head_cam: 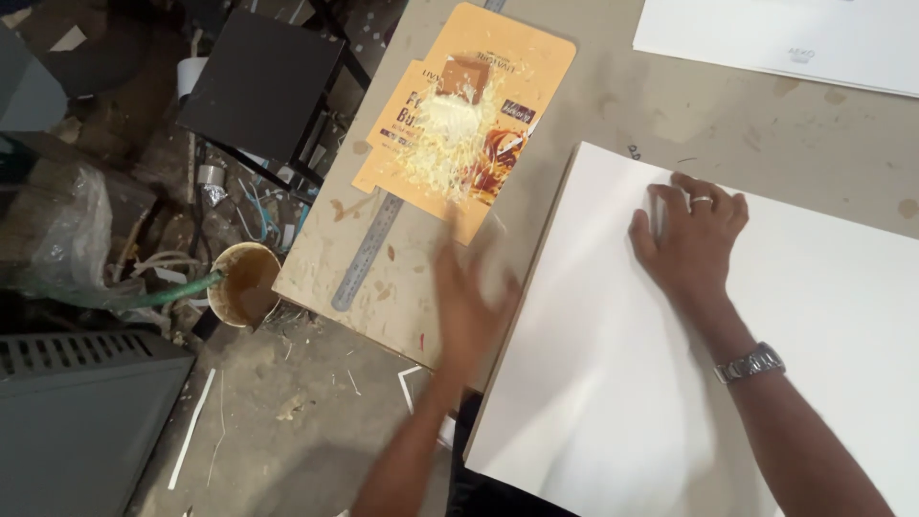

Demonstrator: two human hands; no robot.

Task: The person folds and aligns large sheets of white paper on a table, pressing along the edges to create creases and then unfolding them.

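Note:
A large white board [593, 383] lies on the brown worktable [747, 105]. My right hand [691, 235] rests flat on the board's upper part, fingers spread, with a ring and a metal wristwatch on that arm. My left hand [466, 311] is blurred with motion over the table just left of the board's edge, fingers apart, holding nothing that I can see. Beyond it lies a flattened orange carton [421, 105] with a heap of pale shavings [442, 144] and a small wooden block [465, 77] on it.
A steel ruler [369, 254] lies partly under the carton. Another white sheet [785, 38] sits at the table's far right. Off the table's left edge are a brown-stained pot [244, 282], a black stool [263, 81], a green hose, cables and a grey metal case [81, 421].

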